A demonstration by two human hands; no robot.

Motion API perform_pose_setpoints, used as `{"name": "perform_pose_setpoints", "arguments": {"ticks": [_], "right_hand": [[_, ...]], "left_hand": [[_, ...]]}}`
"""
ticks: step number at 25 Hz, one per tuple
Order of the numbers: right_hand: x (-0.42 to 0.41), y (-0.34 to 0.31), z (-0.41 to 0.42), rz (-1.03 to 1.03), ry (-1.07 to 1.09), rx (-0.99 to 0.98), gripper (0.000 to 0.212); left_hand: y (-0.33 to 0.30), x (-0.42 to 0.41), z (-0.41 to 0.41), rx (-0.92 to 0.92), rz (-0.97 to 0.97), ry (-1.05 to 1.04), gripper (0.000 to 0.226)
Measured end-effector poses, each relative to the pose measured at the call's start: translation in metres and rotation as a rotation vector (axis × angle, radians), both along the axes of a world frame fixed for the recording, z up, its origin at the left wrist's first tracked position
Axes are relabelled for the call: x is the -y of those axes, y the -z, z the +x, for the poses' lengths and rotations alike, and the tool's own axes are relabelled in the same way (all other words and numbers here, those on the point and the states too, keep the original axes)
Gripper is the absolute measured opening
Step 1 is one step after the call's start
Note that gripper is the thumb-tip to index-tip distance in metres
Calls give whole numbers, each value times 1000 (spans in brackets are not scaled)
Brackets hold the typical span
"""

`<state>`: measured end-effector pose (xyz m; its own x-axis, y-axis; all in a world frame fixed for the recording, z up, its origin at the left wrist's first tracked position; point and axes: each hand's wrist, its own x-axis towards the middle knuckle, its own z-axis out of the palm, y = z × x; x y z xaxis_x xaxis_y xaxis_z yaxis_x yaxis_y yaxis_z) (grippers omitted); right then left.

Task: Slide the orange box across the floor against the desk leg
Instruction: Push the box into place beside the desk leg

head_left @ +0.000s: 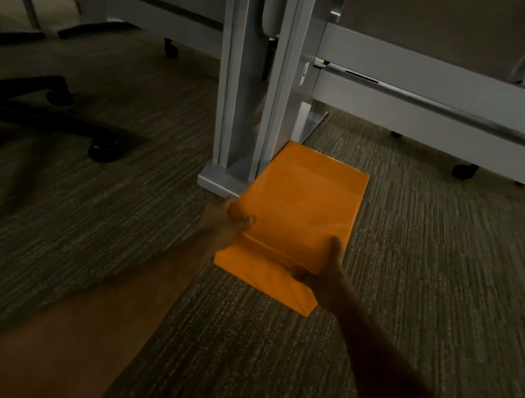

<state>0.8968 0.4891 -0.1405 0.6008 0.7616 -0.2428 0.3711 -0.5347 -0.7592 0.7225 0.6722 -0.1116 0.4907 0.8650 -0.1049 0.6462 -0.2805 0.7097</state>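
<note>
An orange box [305, 206] lies flat on the carpet, its long left side touching the grey metal desk leg [254, 93] and the leg's foot [218, 181]. My left hand [227, 222] grips the box's near left corner, thumb on top. At the near right corner my right hand [325, 272] holds on, thumb on the top face and fingers on the near end face.
A black office chair base with castors [58, 126] stands to the left of the leg. Grey desk rails [443, 104] run right and left behind the leg, with small castors [465, 170] beneath. Striped carpet [451, 265] spreads open to the right of the box.
</note>
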Motion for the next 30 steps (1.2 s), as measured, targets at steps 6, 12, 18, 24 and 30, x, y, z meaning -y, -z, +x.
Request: {"name": "perform_pose_setpoints", "arguments": {"ticks": [6, 12, 18, 24, 30], "right_hand": [[7, 2, -8, -243, -62, 568, 114], [4, 3, -3, -284, -135, 621, 109], [-3, 1, 4, -283, -122, 570, 111], [1, -27, 3, -423, -223, 559, 95], [46, -26, -41, -254, -294, 624, 80]], "left_hand": [[2, 9, 10, -255, 178, 462, 64], [7, -10, 16, -309, 190, 489, 76], [10, -11, 24, -283, 212, 460, 79], [-10, -4, 25, -397, 163, 519, 73], [-21, 16, 29, -520, 230, 452, 63]]}}
